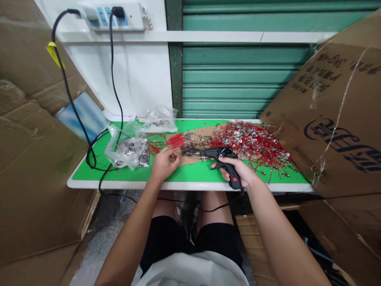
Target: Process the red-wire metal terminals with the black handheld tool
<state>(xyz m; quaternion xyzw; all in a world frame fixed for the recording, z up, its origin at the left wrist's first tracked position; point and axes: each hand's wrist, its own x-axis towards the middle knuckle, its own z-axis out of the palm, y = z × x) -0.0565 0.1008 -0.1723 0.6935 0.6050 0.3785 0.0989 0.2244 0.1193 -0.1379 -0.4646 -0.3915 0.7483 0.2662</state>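
My right hand is wrapped round the grip of a black soldering gun with a red button. Its metal tip points left, over a scorched patch of the cardboard strip. My left hand is closed in a pinch by that tip, at the near ends of a bundle of red wires; what sits between its fingertips is too small to make out. To the right lies a large heap of red wires with small metal parts.
Left on the green table mat are an open plastic bag of small metal parts and another clear bag. Black cables run down from the power strip. Tall cardboard boxes flank the table; a green shutter stands behind.
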